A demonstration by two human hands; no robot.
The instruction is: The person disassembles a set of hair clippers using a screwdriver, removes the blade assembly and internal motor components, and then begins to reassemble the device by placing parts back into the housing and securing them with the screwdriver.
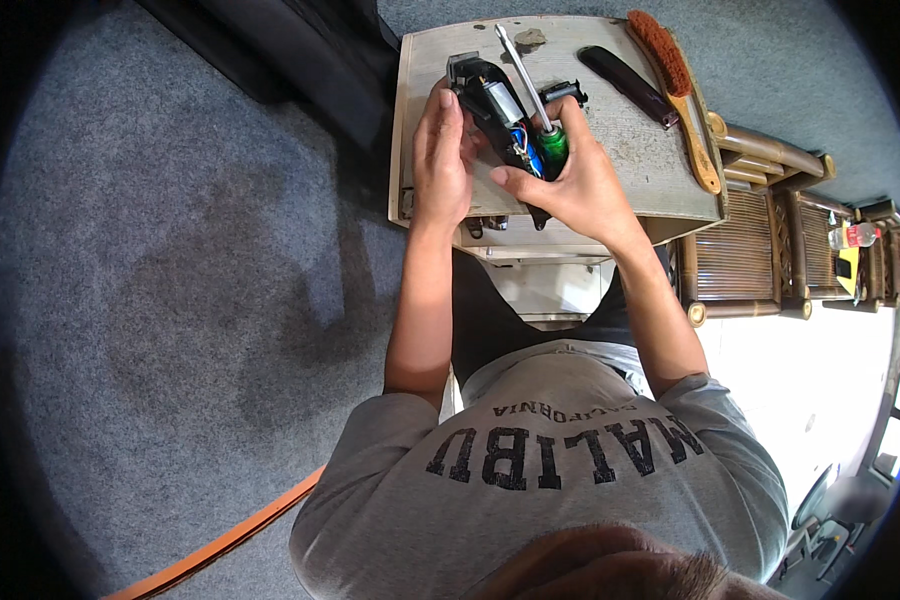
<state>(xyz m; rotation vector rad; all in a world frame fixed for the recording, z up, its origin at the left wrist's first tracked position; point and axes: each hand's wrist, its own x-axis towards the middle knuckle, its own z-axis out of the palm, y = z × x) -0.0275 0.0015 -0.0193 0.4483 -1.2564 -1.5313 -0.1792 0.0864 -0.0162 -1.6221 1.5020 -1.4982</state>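
Note:
My left hand (442,165) is closed round the side of an opened hair clipper (501,98), which is tilted above the small table. Its casing is black, with a metal blade head at the far end, a silver motor, a blue battery and thin wires laid bare. In my right hand (588,185) is a screwdriver (553,150) with a green handle, its long metal shaft pointing away from me, off the clipper. The right thumb rests by the clipper's near end. Just beyond the right fingers lies a small black part (567,93); the hand partly hides it.
On the worn wooden table (620,165) lie a dark clipper cover (628,85) and a brush (703,150) with reddish bristles. Bamboo furniture (735,245) stands at the right, a bottle (855,236) on it. Black cloth (300,60) hangs at the far left over grey carpet.

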